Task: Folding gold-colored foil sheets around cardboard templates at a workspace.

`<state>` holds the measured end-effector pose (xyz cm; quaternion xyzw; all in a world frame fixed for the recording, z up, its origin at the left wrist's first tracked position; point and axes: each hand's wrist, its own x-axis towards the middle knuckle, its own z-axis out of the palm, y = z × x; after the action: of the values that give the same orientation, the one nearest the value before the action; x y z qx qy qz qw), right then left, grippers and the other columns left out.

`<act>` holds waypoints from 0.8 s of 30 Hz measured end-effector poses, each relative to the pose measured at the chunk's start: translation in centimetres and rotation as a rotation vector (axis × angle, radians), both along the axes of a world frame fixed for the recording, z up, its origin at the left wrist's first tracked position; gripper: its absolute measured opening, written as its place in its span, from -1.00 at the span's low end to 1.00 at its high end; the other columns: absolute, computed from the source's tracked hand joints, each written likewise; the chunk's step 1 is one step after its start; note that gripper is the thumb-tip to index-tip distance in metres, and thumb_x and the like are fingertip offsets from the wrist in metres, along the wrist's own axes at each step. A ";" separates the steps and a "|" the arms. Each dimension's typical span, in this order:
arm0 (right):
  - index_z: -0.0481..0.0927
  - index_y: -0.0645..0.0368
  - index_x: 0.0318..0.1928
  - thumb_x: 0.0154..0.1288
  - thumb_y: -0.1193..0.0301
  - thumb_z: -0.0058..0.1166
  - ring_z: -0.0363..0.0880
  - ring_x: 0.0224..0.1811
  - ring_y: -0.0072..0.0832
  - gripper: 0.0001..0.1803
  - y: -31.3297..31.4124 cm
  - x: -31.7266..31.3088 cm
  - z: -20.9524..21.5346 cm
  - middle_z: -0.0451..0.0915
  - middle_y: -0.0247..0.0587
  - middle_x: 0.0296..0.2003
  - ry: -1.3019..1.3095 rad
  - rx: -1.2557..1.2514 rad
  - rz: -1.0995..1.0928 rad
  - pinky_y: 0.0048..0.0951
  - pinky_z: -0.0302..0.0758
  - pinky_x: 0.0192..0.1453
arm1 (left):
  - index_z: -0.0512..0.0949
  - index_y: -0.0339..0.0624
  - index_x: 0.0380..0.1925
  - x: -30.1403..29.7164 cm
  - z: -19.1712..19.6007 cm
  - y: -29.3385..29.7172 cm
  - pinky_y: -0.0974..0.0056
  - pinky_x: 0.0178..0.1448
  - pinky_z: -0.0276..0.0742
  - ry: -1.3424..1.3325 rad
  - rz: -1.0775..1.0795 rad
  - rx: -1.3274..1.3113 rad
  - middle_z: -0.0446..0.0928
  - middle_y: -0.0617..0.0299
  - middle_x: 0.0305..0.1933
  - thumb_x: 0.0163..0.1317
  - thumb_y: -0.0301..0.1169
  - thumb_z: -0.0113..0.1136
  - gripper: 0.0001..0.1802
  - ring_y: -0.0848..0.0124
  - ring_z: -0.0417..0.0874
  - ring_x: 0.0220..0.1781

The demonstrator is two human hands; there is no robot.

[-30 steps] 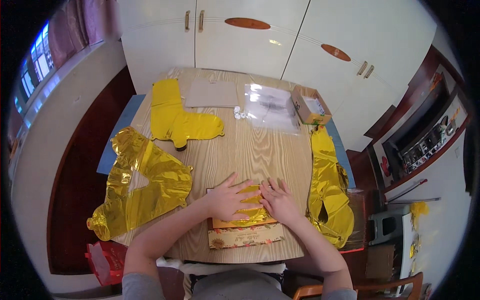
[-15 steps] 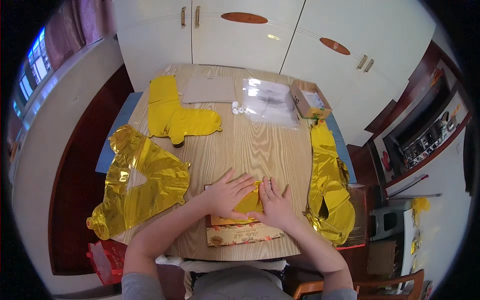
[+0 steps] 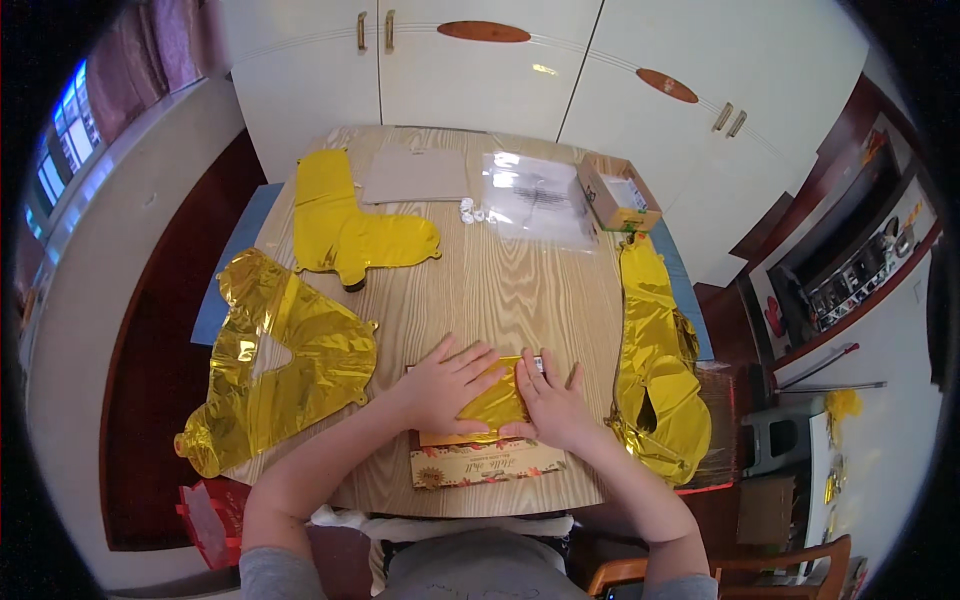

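Both my hands lie flat on a folded gold foil balloon (image 3: 494, 402) near the table's front edge. My left hand (image 3: 448, 390) covers its left part, with fingers stretched out and spread. My right hand (image 3: 556, 408) presses on its right part, also with extended fingers. The thumbs point toward each other along the foil's near edge. Under the foil lies a flat cream box (image 3: 490, 466) with an orange leaf print, partly hidden by the hands. A crumpled A-shaped gold foil balloon (image 3: 310, 375) rests to the left of my left hand.
Another gold foil balloon (image 3: 640, 370) lies along the table's right edge. At the back are an L-shaped balloon (image 3: 325, 225), a beige sheet (image 3: 415, 177), small white pieces (image 3: 470, 211), a clear plastic sleeve (image 3: 535, 200) and an open cardboard box (image 3: 618, 195). A red bag (image 3: 212, 520) stands lower left.
My hands have moved slightly apart on the foil, so more of its gold surface shows between them. The other things stay in place.
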<state>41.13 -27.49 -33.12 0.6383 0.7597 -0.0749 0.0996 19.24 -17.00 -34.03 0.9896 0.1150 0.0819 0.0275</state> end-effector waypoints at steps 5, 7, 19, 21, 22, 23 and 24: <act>-0.05 0.32 0.49 0.10 -0.47 -0.14 -0.23 0.58 0.08 0.26 0.0 0.0 0.3 -0.13 0.04 0.54 0.002 0.013 0.021 0.58 -0.14 0.36 | 0.26 -0.14 0.40 -1.5 -0.1 -0.2 -0.26 0.53 -0.12 0.021 0.076 0.019 0.17 -0.02 0.50 0.15 0.41 -0.01 0.02 0.07 0.07 0.58; -0.05 0.32 0.49 0.10 -0.47 -0.14 -0.23 0.58 0.09 0.27 0.0 0.0 0.3 -0.14 0.04 0.54 -0.001 0.009 0.021 0.58 -0.14 0.36 | 0.25 -0.12 0.41 -1.9 -0.1 -0.2 -0.26 0.54 -0.13 0.058 0.097 0.022 0.15 0.00 0.52 0.14 0.44 -0.03 0.04 0.07 0.03 0.59; -0.01 0.27 0.49 0.11 -0.49 -0.19 -0.18 0.57 0.08 0.24 -0.2 0.2 -0.2 -0.10 0.01 0.54 -0.027 0.065 0.035 0.57 -0.10 0.36 | 0.11 -0.17 0.46 -5.6 1.7 -1.7 -0.23 0.57 -0.20 0.224 0.226 -0.039 0.09 0.02 0.54 0.27 0.40 -0.22 0.00 0.13 0.01 0.60; 0.02 0.26 0.49 0.11 -0.49 -0.19 -0.15 0.57 0.08 0.23 -0.3 0.2 -0.2 -0.07 0.00 0.54 -0.024 0.088 0.037 0.56 -0.11 0.37 | 0.10 -0.21 0.46 -6.0 1.4 -1.7 -0.22 0.57 -0.21 0.213 0.235 -0.031 0.09 0.02 0.55 0.28 0.39 -0.22 0.02 0.17 0.02 0.60; 0.03 0.26 0.49 0.11 -0.49 -0.19 -0.13 0.56 0.08 0.22 -0.4 0.2 -0.3 -0.05 -0.01 0.53 -0.039 0.111 0.043 0.55 -0.11 0.38 | 0.10 -0.23 0.45 -6.2 1.3 -1.8 -0.22 0.58 -0.22 0.207 0.241 -0.027 0.09 0.02 0.55 0.28 0.39 -0.22 0.02 0.20 0.03 0.60; 0.04 0.25 0.48 0.11 -0.49 -0.20 -0.11 0.56 0.07 0.22 -0.4 0.2 -0.3 -0.03 -0.01 0.53 -0.054 0.133 0.049 0.54 -0.11 0.38 | 0.09 -0.25 0.46 -6.3 1.3 -1.8 -0.22 0.57 -0.21 0.209 0.240 -0.029 0.08 -0.01 0.55 0.28 0.39 -0.20 0.03 0.19 0.02 0.60; 0.06 0.25 0.48 0.11 -0.50 -0.20 -0.09 0.55 0.07 0.22 -0.5 0.3 -0.4 -0.01 -0.02 0.52 -0.071 0.155 0.055 0.53 -0.12 0.39 | 0.08 -0.26 0.46 -6.3 1.3 -1.9 -0.23 0.57 -0.21 0.209 0.241 -0.032 0.07 -0.03 0.55 0.28 0.38 -0.19 0.04 0.18 0.02 0.60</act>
<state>41.40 -27.97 -33.49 0.6251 0.7766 0.0096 0.0785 12.96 -18.87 -32.72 0.9712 0.2363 -0.0204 0.0211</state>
